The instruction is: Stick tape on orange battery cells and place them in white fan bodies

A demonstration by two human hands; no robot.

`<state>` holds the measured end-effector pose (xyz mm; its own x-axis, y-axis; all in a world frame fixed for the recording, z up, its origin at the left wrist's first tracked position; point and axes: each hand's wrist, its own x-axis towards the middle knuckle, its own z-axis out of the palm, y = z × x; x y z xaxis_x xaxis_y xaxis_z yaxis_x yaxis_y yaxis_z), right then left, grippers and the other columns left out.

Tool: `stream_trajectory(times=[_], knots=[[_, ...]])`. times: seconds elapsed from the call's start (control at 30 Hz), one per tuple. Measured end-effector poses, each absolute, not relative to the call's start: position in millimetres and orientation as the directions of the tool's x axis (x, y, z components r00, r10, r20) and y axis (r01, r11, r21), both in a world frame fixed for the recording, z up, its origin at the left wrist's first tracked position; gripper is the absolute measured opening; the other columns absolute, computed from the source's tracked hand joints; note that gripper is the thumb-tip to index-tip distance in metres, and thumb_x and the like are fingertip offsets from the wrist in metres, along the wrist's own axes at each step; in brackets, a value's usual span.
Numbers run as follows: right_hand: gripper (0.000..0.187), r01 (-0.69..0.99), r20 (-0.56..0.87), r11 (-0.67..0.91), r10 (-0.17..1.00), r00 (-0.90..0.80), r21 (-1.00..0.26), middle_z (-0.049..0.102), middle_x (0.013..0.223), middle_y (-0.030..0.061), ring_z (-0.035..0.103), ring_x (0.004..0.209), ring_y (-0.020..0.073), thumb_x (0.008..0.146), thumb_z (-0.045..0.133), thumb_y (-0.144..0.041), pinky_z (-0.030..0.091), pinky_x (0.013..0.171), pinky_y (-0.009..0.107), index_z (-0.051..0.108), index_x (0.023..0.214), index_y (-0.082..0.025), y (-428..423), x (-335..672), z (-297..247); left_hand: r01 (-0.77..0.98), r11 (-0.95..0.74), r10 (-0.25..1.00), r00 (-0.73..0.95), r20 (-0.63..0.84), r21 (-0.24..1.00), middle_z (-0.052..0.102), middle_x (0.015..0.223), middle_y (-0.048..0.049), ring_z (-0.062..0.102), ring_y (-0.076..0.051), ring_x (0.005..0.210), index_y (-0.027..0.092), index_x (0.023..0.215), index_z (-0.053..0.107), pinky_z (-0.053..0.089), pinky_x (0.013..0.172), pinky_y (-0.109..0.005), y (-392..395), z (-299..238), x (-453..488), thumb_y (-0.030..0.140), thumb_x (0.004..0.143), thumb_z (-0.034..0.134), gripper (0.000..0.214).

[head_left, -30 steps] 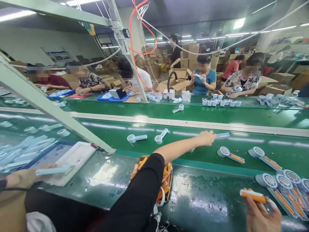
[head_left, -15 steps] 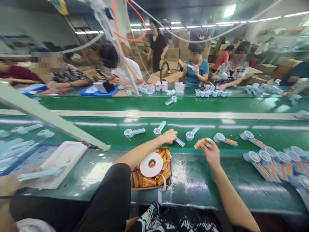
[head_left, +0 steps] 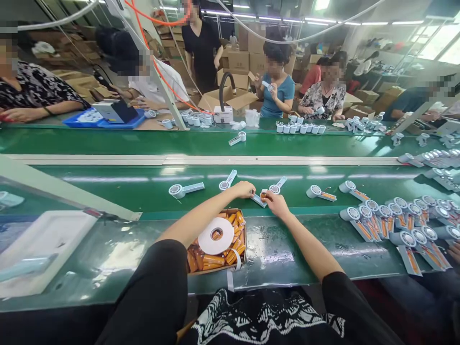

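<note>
My left hand (head_left: 246, 189) is closed over the round head of a light-blue handheld fan housing; its open handle (head_left: 258, 200) sticks out to the lower right. In my right hand (head_left: 277, 203) is a small orange battery (head_left: 263, 194), pinched at the upper side of that handle. My fingers cover much of the battery. Below my left forearm stands a cardboard box (head_left: 246, 239) of orange batteries (head_left: 212, 262), with a white tape roll (head_left: 204, 235) on top. Beyond my right hand lies another fan housing (head_left: 275, 188), partly hidden.
More fan housings (head_left: 176, 191) lie on the green belt (head_left: 151, 201). Several housings with orange batteries (head_left: 366, 213) crowd the right side. A white tray (head_left: 61, 225) and a slanted post (head_left: 72, 187) stand left. Co-workers (head_left: 276, 91) sit across the belt.
My right hand has moved left with the battery, from beside the housing to its handle. My left hand stays on the housing. The view has shifted to the right.
</note>
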<state>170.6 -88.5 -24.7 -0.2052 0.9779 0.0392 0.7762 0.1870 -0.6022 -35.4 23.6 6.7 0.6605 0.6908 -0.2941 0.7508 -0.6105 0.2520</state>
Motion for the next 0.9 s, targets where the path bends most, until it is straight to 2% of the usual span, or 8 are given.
stream_trajectory(times=[0.13, 0.27, 0.33, 0.47, 0.57, 0.7, 0.83, 0.9], knots=[[0.037, 0.877, -0.055, 0.207, 0.965, -0.255, -0.434, 0.081, 0.118, 0.0114, 0.076, 0.108, 0.0276, 0.107, 0.057, -0.031, 0.053, 0.092, 0.03, 0.068, 0.141, -0.024, -88.3, 169.0, -17.0, 0.758, -0.614, 0.683, 0.65, -0.332, 0.219, 0.081, 0.099, -0.0043, 0.066, -0.019, 0.092, 0.019, 0.097, 0.079, 0.046, 0.083, -0.024, 26.6, 9.8, -23.2, 0.028, 0.092, 0.071, 0.013], [0.043, 0.934, -0.119, 0.232, 0.955, -0.272, -0.272, 0.081, 0.114, 0.0157, 0.078, 0.102, 0.0304, 0.112, 0.047, -0.035, 0.055, 0.087, 0.033, 0.062, 0.15, -0.022, -87.3, 163.8, -12.7, 0.784, -0.586, 0.727, 0.62, -0.296, 0.203, 0.082, 0.108, -0.0062, 0.07, -0.021, 0.098, 0.023, 0.103, 0.08, 0.048, 0.084, -0.026, 21.9, 19.8, -12.0, 0.025, 0.096, 0.062, 0.02], [0.043, 0.942, -0.139, 0.267, 0.945, -0.298, -0.206, 0.081, 0.112, 0.017, 0.079, 0.102, 0.0319, 0.113, 0.045, -0.039, 0.056, 0.086, 0.035, 0.064, 0.148, -0.022, -82.7, 159.1, -12.0, 0.796, -0.571, 0.744, 0.605, -0.284, 0.202, 0.082, 0.11, -0.0062, 0.072, -0.021, 0.1, 0.023, 0.103, 0.081, 0.05, 0.083, -0.026, 19.2, 25.8, -7.0, 0.023, 0.095, 0.061, 0.021], [0.039, 0.934, -0.183, 0.337, 0.917, -0.353, -0.116, 0.079, 0.115, 0.0215, 0.077, 0.109, 0.035, 0.109, 0.055, -0.04, 0.058, 0.09, 0.039, 0.074, 0.132, -0.017, -62.4, 147.8, -10.4, 0.829, -0.525, 0.779, 0.56, -0.284, 0.195, 0.082, 0.113, -0.0061, 0.074, -0.022, 0.105, 0.024, 0.103, 0.082, 0.052, 0.083, -0.026, 17.7, 36.3, 4.6, 0.021, 0.093, 0.063, 0.021], [0.032, 0.917, -0.199, 0.386, 0.895, -0.398, -0.098, 0.078, 0.12, 0.0224, 0.075, 0.116, 0.0347, 0.106, 0.058, -0.033, 0.057, 0.096, 0.038, 0.079, 0.12, -0.013, -48.2, 145.8, -8.8, 0.856, -0.482, 0.816, 0.516, -0.259, 0.186, 0.078, 0.127, -0.0109, 0.073, -0.026, 0.115, 0.022, 0.12, 0.078, 0.055, 0.089, -0.03, 8.5, 47.5, 7.2, 0.026, 0.097, 0.064, 0.027], [0.03, 0.903, -0.144, 0.411, 0.893, -0.426, -0.122, 0.076, 0.129, 0.0171, 0.075, 0.116, 0.0292, 0.107, 0.056, -0.028, 0.056, 0.099, 0.033, 0.079, 0.121, -0.016, -52.0, 156.2, -13.6, 0.817, -0.53, 0.811, 0.567, -0.143, 0.229, 0.064, 0.155, -0.0114, 0.061, -0.028, 0.139, 0.023, 0.149, 0.061, 0.052, 0.109, -0.034, -45.4, 68.2, -28.8, 0.037, 0.099, 0.071, 0.054], [0.037, 0.915, -0.033, 0.37, 0.925, -0.379, -0.162, 0.073, 0.141, 0.0132, 0.071, 0.126, 0.0274, 0.112, 0.044, -0.026, 0.055, 0.106, 0.035, 0.074, 0.134, -0.02, -74.9, 163.9, -30.1, 0.653, -0.711, 0.674, 0.738, -0.009, 0.26, 0.076, 0.133, -0.0073, 0.066, -0.029, 0.132, 0.026, 0.129, 0.073, 0.046, 0.12, -0.043, -140.8, 68.6, -107.3, 0.058, 0.093, 0.078, 0.048], [0.039, 0.92, 0.018, 0.336, 0.94, -0.34, -0.204, 0.069, 0.148, 0.0129, 0.07, 0.128, 0.0279, 0.112, 0.044, -0.025, 0.054, 0.11, 0.038, 0.072, 0.137, -0.019, -82.9, 163.6, -36.1, 0.69, -0.692, 0.709, 0.705, 0.021, 0.211, 0.072, 0.142, -0.0086, 0.059, -0.034, 0.142, 0.027, 0.137, 0.07, 0.041, 0.126, -0.052, -183.1, 59.3, -140.3, 0.062, 0.089, 0.08, 0.06]])
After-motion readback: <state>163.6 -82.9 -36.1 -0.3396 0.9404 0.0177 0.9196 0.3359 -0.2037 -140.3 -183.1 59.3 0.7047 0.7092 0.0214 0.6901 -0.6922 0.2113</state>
